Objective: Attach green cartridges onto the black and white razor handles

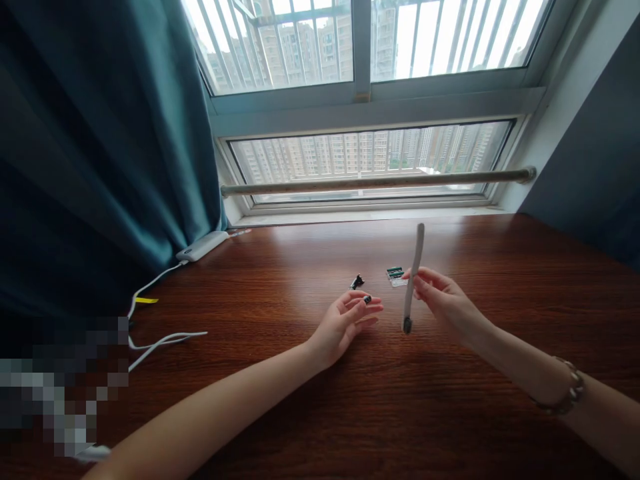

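The clear case (399,283), bearing dark green cylinders (395,273) that look like batteries, is lying on the brown table (280,280) beyond both hands. Nearer the person and to the case's right, the right hand (431,288) is pinching a slim pale stick (413,273) narrowly around its middle; the stick is standing nearly upright in front of the case's right edge, its dark end (407,325) pointing down. That middle grip is probably giving balance while leaving both ends free. To the case's left and nearer, the left hand (345,323) is holding a small dark piece (367,299) at its fingertips, the lower fingers reaching out loosely; so light a pinch seems to be suiting a tiny part, leaving it exposed. Left of the case, just past the left hand, a black part (357,281) is lying partly hidden, perhaps for easy reach. Well left of the case, a white block (203,247) is resting beside the curtain (150,167), presumably leaving the middle for handwork.
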A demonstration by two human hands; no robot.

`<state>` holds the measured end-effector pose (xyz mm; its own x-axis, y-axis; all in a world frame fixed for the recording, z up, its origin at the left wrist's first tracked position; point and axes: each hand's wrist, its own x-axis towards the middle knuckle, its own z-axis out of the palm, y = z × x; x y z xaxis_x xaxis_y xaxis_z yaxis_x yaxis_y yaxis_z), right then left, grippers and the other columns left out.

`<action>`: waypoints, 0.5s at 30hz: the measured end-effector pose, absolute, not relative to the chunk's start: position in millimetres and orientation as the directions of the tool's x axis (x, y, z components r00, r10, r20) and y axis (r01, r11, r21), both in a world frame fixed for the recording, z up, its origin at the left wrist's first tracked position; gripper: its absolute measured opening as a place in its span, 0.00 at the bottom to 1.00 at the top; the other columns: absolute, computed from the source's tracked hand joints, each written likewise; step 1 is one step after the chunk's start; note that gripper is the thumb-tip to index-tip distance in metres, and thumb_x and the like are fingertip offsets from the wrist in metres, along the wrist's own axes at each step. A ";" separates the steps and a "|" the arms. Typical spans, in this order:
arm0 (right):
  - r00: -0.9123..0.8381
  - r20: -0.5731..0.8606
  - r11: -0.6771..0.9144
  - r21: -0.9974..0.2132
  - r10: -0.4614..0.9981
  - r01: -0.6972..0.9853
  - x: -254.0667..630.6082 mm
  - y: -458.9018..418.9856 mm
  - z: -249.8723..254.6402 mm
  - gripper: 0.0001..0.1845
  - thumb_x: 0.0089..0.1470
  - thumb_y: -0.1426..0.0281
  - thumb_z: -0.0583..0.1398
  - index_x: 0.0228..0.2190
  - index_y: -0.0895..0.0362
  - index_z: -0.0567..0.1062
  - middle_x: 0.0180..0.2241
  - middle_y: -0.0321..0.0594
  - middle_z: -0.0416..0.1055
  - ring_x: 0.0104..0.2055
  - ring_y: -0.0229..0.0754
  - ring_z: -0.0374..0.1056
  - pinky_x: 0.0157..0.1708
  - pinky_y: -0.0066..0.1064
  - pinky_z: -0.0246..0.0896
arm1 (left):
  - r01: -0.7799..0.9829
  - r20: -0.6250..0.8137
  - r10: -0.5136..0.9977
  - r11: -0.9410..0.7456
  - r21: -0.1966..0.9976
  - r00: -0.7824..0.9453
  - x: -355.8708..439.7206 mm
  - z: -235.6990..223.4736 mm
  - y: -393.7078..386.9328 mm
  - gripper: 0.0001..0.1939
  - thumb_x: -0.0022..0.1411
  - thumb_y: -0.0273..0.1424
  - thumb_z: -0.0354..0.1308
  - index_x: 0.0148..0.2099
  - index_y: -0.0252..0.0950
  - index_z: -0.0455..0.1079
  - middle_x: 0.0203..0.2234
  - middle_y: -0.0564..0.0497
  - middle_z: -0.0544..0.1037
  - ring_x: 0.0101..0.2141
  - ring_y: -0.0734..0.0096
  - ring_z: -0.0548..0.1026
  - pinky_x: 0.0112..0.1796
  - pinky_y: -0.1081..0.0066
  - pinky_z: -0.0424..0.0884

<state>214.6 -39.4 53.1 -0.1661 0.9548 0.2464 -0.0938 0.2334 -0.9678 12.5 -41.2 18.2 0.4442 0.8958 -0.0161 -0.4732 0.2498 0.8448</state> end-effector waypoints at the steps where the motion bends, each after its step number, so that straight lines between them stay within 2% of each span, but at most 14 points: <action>1: -0.106 0.256 0.243 -0.963 0.961 -0.121 215.6 -41.3 52.1 0.10 0.52 0.64 0.56 0.34 0.56 0.71 0.29 0.35 0.65 0.25 0.31 0.56 0.26 0.25 0.53 | -0.486 -0.039 0.886 0.290 0.824 0.462 15.1 15.8 -39.6 0.12 0.54 0.32 0.56 0.40 0.34 0.62 0.42 0.42 0.71 0.44 0.61 0.69 0.45 0.61 0.62; 3: -0.052 0.273 0.264 -0.955 0.961 -0.138 219.0 -44.8 51.8 0.10 0.49 0.66 0.58 0.35 0.55 0.72 0.23 0.33 0.64 0.21 0.30 0.53 0.20 0.25 0.50 | -0.507 -0.067 0.870 0.346 0.790 0.489 16.9 11.5 -36.3 0.11 0.55 0.31 0.56 0.40 0.34 0.63 0.42 0.43 0.71 0.43 0.62 0.70 0.43 0.62 0.63; 5: -0.063 0.287 0.277 -0.952 0.956 -0.131 221.4 -47.7 51.5 0.10 0.47 0.67 0.60 0.35 0.56 0.73 0.23 0.35 0.67 0.22 0.32 0.58 0.21 0.26 0.53 | -0.522 -0.084 0.863 0.376 0.766 0.499 14.2 8.9 -33.2 0.10 0.54 0.30 0.57 0.40 0.34 0.64 0.41 0.44 0.71 0.43 0.63 0.70 0.43 0.64 0.64; 8: -0.151 0.256 0.233 -0.960 0.955 -0.157 219.8 -50.4 48.7 0.11 0.45 0.69 0.61 0.34 0.57 0.74 0.30 0.41 0.72 0.33 0.41 0.67 0.33 0.34 0.62 | -0.539 -0.109 0.872 0.388 0.747 0.477 6.6 8.9 -29.8 0.12 0.52 0.28 0.58 0.40 0.35 0.65 0.40 0.46 0.72 0.43 0.66 0.69 0.43 0.66 0.64; 10: -0.240 0.190 0.138 -0.966 0.952 -0.220 216.8 -51.7 46.2 0.13 0.45 0.70 0.61 0.37 0.56 0.73 0.35 0.43 0.72 0.38 0.43 0.68 0.42 0.38 0.61 | -0.549 -0.114 0.882 0.382 0.743 0.458 2.7 10.2 -28.3 0.12 0.52 0.28 0.59 0.41 0.36 0.65 0.41 0.46 0.71 0.44 0.67 0.69 0.43 0.67 0.63; 13: -0.414 0.115 0.011 -0.970 0.903 -0.243 213.6 -54.0 45.5 0.25 0.44 0.69 0.62 0.47 0.51 0.66 0.45 0.43 0.67 0.45 0.43 0.65 0.49 0.40 0.55 | -0.556 -0.107 0.878 0.386 0.737 0.467 0.4 12.1 -27.6 0.15 0.53 0.28 0.58 0.45 0.37 0.65 0.44 0.46 0.70 0.44 0.68 0.69 0.44 0.67 0.63; 15: -0.532 0.104 -0.021 -0.974 0.840 -0.224 213.4 -55.0 47.1 0.37 0.40 0.68 0.64 0.52 0.47 0.58 0.53 0.43 0.58 0.52 0.44 0.58 0.52 0.40 0.51 | -0.551 -0.101 0.869 0.393 0.736 0.484 0.1 12.7 -27.7 0.17 0.54 0.30 0.57 0.48 0.38 0.64 0.45 0.46 0.69 0.44 0.68 0.69 0.44 0.67 0.64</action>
